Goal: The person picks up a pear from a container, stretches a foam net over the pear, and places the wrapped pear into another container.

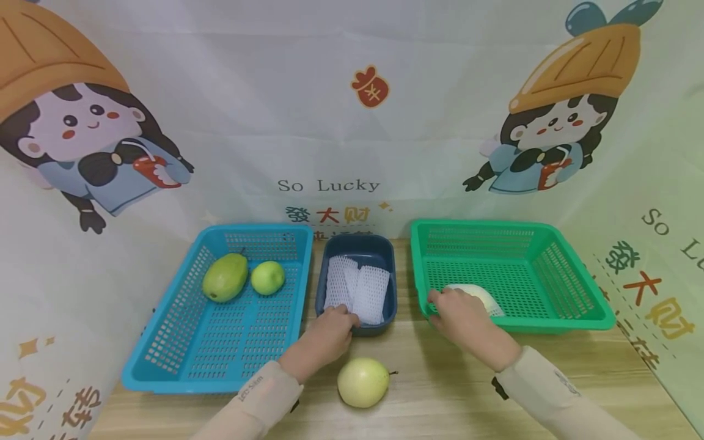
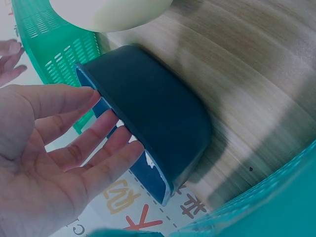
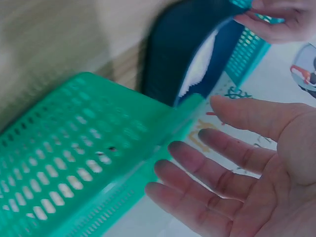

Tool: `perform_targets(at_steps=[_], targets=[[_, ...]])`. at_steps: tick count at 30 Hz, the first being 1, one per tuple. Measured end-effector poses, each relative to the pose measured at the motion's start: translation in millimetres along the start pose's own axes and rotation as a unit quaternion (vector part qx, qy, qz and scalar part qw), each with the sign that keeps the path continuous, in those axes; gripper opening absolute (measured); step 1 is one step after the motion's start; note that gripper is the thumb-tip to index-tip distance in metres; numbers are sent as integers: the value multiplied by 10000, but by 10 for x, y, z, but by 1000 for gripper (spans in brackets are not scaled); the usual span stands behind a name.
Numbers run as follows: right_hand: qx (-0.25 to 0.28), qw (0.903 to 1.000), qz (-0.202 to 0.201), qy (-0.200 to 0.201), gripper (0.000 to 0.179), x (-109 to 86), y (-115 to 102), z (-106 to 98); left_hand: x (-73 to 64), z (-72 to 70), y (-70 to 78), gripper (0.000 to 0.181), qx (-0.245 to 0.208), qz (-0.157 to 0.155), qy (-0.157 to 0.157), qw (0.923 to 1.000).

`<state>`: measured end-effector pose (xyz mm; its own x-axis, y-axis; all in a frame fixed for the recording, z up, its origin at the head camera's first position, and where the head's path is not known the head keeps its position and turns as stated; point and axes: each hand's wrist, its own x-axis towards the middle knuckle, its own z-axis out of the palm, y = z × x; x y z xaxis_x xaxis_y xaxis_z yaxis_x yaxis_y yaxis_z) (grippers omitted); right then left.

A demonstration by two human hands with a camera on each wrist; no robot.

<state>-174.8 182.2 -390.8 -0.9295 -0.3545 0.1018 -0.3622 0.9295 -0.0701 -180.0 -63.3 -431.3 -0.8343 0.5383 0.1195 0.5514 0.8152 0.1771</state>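
Note:
My left hand (image 1: 324, 336) reaches to the front rim of a small navy bin (image 1: 376, 330), its fingers loosely bent with fingertips right at the rim. Inside the bin lie white foam net sleeves (image 1: 370, 296). My right hand (image 1: 462, 318) is over the front left corner of the green basket (image 1: 550, 324); the right wrist view shows its fingers spread and relaxed, nothing between them. Just behind that hand, in the basket, lies a pale fruit in a white foam net (image 1: 477, 293), partly hidden. A yellow-green pear (image 1: 363, 383) rests on the table in front of the bin.
On the left stands a blue basket (image 1: 187, 386) holding a green papaya-like fruit (image 1: 224, 278) and a smaller round green fruit (image 1: 267, 278). A printed cloth (image 1: 330, 134) hangs behind and along both sides of the wooden table (image 1: 434, 403).

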Motion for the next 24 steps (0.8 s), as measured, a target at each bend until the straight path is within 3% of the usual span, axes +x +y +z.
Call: perform_targets(at_steps=[6,11,17,24], targets=[[291,9988,-166,346,28,156,-174,-62,0,-10,-15,17,40,206,-17,9998],[744,9959,-349,383,24,335,-318,-19,9,-12,-26,15,89,268,-139,9995],[1042,9934,-486,47,29,561,-456,100,19,-23,-32,15,108,271,-404,9988],[1033,9919,-651,-348,32,732,-560,217,29,-28,-22,17,139,278,-440,9985]])
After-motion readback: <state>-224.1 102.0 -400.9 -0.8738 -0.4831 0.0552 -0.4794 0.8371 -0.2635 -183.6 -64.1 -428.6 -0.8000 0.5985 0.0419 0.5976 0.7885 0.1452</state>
